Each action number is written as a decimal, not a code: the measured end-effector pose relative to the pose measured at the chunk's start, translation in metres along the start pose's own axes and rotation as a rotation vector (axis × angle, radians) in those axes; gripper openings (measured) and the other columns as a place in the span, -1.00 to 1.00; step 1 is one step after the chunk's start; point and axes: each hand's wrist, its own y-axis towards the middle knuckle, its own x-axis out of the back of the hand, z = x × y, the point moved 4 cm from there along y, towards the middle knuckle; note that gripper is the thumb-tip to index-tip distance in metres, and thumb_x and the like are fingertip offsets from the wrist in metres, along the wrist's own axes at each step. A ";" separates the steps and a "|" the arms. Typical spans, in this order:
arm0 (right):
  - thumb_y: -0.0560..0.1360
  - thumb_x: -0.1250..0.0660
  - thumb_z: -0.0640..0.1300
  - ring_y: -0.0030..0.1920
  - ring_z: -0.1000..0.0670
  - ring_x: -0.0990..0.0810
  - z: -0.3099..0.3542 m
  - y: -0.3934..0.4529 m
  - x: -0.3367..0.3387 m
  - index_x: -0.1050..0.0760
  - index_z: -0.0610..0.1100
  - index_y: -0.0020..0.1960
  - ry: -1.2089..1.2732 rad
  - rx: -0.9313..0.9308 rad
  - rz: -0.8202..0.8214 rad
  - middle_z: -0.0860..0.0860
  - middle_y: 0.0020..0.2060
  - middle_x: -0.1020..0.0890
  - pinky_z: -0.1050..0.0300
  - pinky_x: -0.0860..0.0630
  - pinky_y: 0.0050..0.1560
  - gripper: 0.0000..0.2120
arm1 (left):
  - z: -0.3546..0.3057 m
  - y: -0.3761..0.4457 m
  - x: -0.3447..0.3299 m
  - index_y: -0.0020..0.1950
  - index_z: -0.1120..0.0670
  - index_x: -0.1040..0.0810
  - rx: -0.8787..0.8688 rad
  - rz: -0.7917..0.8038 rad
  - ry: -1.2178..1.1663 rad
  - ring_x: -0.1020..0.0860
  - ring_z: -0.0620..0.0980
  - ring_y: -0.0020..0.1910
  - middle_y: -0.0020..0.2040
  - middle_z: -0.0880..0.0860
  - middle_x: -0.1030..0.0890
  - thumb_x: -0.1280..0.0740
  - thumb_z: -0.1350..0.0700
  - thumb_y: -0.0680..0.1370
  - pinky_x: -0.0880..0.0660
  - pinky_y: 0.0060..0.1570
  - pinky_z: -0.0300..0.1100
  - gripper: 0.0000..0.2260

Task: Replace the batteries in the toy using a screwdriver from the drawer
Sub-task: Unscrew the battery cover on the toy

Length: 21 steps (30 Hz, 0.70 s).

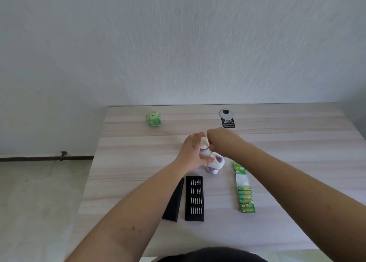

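L hand (191,147) fingers round toy (214,162); R hand (218,141) curled, grip unclear.

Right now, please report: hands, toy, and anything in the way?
Left hand holds the toy; right hand curled at its top, tool not visible. Batteries and bit case lie nearer, clear of the work.

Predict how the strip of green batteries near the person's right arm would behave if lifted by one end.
The battery strip would probably sag and swing, since its cells look joined only by thin clear wrap. It likely feels heavy for its size, being a row of several cells. Lying flat on the table, it seems unlikely to roll.
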 end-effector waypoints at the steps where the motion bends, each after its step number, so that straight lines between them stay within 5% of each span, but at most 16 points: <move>1: 0.48 -0.25 -0.21 -0.21 -0.10 -0.47 -0.001 -0.002 0.001 -0.35 -0.14 -0.16 0.023 0.013 -0.012 -0.04 -0.24 -0.49 0.13 -0.33 -0.33 -0.92 | 0.000 0.000 0.001 0.38 0.07 -0.33 -0.004 -0.004 -0.002 -0.35 0.03 0.29 0.30 0.02 -0.42 -0.57 -0.09 0.28 -0.21 0.33 -0.18 -0.23; 3: 0.51 -0.23 -0.11 -0.21 -0.09 -0.45 -0.004 -0.005 0.001 -0.37 -0.15 -0.05 0.065 -0.005 -0.034 -0.07 -0.19 -0.50 0.10 -0.35 -0.25 -0.89 | -0.001 0.000 0.001 0.38 0.09 -0.34 -0.014 -0.007 -0.001 -0.35 0.03 0.30 0.31 0.02 -0.42 -0.58 -0.08 0.29 -0.19 0.33 -0.19 -0.24; 8: 0.62 -0.03 0.08 -0.37 -0.02 -0.42 -0.007 -0.009 0.006 -0.31 -0.13 -0.36 -0.055 -0.135 -0.101 -0.03 -0.36 -0.41 0.18 -0.30 -0.38 -0.55 | -0.002 -0.002 0.003 0.32 0.06 -0.39 -0.030 -0.027 -0.017 -0.38 0.04 0.27 0.27 0.01 -0.44 -0.59 -0.04 0.27 -0.24 0.35 -0.13 -0.30; 13: 0.55 -0.18 -0.15 -0.22 -0.12 -0.51 -0.005 -0.005 0.005 -0.35 -0.16 -0.31 -0.009 -0.086 -0.026 -0.03 -0.35 -0.42 0.13 -0.44 -0.25 -0.74 | -0.002 -0.001 0.003 0.32 0.10 -0.38 -0.021 -0.039 -0.013 -0.39 0.04 0.25 0.25 0.02 -0.45 -0.61 -0.05 0.25 -0.22 0.30 -0.20 -0.26; 15: 0.51 -0.22 -0.22 -0.10 -0.14 -0.60 -0.004 -0.007 0.005 -0.50 -0.19 -0.10 0.012 -0.036 0.023 -0.08 -0.18 -0.57 0.11 -0.47 -0.18 -0.91 | -0.002 0.000 0.002 0.33 0.08 -0.38 -0.014 -0.029 -0.010 -0.38 0.02 0.26 0.26 0.01 -0.45 -0.60 -0.07 0.25 -0.22 0.31 -0.20 -0.26; 17: 0.50 -0.25 -0.23 0.00 -0.14 -0.59 -0.004 -0.010 0.004 -0.48 -0.19 0.13 0.061 -0.011 0.033 -0.11 0.00 -0.59 0.09 -0.46 -0.12 -0.79 | -0.003 0.000 0.002 0.33 0.08 -0.38 -0.013 -0.024 -0.007 -0.37 0.01 0.27 0.27 0.01 -0.45 -0.59 -0.07 0.26 -0.23 0.32 -0.18 -0.26; 21: 0.59 -0.16 -0.01 -0.17 -0.10 -0.50 -0.010 -0.013 0.002 -0.47 -0.19 -0.06 0.042 -0.080 -0.062 -0.06 -0.21 -0.50 0.11 -0.41 -0.20 -0.75 | -0.002 -0.001 0.002 0.33 0.09 -0.38 -0.016 -0.026 -0.005 -0.37 0.01 0.27 0.27 0.01 -0.44 -0.60 -0.06 0.26 -0.23 0.32 -0.19 -0.26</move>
